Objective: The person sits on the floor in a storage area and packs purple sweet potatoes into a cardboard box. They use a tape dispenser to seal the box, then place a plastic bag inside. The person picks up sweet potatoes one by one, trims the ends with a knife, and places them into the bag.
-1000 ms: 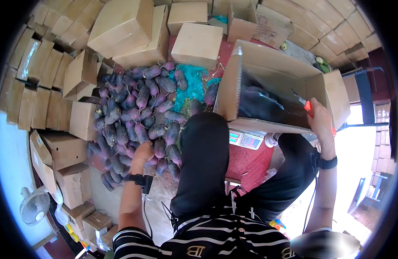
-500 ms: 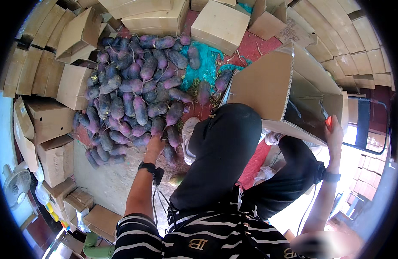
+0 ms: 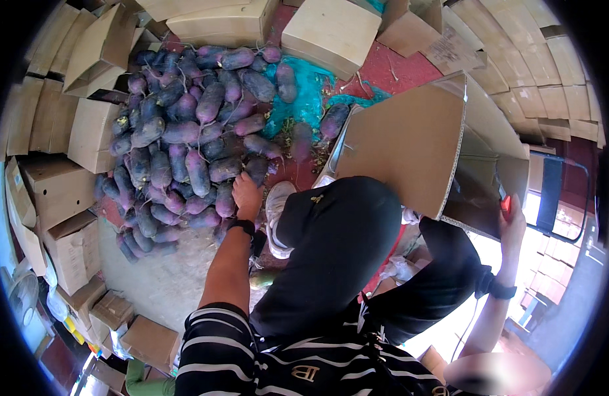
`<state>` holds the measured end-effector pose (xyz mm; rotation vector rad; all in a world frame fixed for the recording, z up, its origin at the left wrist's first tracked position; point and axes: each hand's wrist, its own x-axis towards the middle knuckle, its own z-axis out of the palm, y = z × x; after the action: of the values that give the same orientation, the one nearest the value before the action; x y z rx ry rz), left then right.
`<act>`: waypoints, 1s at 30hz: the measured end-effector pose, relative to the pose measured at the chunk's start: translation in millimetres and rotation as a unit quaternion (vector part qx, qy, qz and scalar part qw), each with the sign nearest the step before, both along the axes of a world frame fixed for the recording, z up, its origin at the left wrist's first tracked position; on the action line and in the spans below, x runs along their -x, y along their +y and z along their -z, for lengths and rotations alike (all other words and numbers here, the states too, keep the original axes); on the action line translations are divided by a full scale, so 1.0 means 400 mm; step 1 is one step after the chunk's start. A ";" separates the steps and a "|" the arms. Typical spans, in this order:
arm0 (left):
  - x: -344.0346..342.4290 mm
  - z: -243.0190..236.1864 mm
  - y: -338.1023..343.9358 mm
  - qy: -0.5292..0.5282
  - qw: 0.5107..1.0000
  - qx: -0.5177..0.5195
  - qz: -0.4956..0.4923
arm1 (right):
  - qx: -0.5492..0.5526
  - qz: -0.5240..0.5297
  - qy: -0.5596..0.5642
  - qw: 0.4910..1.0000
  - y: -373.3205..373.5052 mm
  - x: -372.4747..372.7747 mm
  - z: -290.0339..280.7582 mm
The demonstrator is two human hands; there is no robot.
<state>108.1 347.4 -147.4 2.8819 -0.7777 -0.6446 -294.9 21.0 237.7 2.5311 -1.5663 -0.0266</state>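
A heap of dark purple radishes [image 3: 197,173], dusted with soil, covers the floor to my left. At the heap's right edge my left hand [image 3: 248,197] has its fingers closed around the lower end of one purple radish [image 3: 256,169]. My right hand [image 3: 513,223] grips a knife [image 3: 506,206] by its red handle, the blade pointing up along the inside of an open cardboard box [image 3: 403,142]. That box lies tilted in front of my right knee, its opening toward the right hand. My right fingers are partly hidden by the handle.
Closed cardboard boxes [image 3: 332,36] line the far side, and more cartons [image 3: 64,185] stand at the left. Stacked cartons [image 3: 539,66] fill the far right. A turquoise plastic sheet [image 3: 298,109] lies beside the heap. A greenish radish [image 3: 263,277] rests by my left shoe [image 3: 278,214].
My left hand has moved up and slightly right to a different radish at the heap's edge. The view has shifted a little; my right hand still holds the knife by the box.
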 end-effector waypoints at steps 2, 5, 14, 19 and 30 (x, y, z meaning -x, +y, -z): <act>0.000 0.017 -0.013 -0.006 0.999 -0.038 -0.023 | -0.007 0.004 0.007 1.000 -0.001 0.005 -0.003; 0.001 0.018 -0.041 -0.007 0.996 -0.079 -0.049 | -0.012 0.007 0.004 1.000 0.000 0.009 -0.003; -0.115 -0.011 -0.005 0.402 0.885 0.071 -0.223 | -0.006 -0.017 -0.003 1.000 0.012 -0.031 -0.015; -0.155 -0.224 0.066 0.679 0.627 0.298 -0.238 | -0.003 -0.002 -0.023 1.000 0.035 -0.057 -0.027; -0.112 -0.687 0.009 0.555 0.637 0.533 -0.041 | -0.032 -0.030 -0.039 0.998 0.022 -0.059 -0.027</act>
<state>153.1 350.8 127.4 1.0560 -0.4746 -1.1676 -271.2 29.8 248.6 2.6585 -1.5392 0.0285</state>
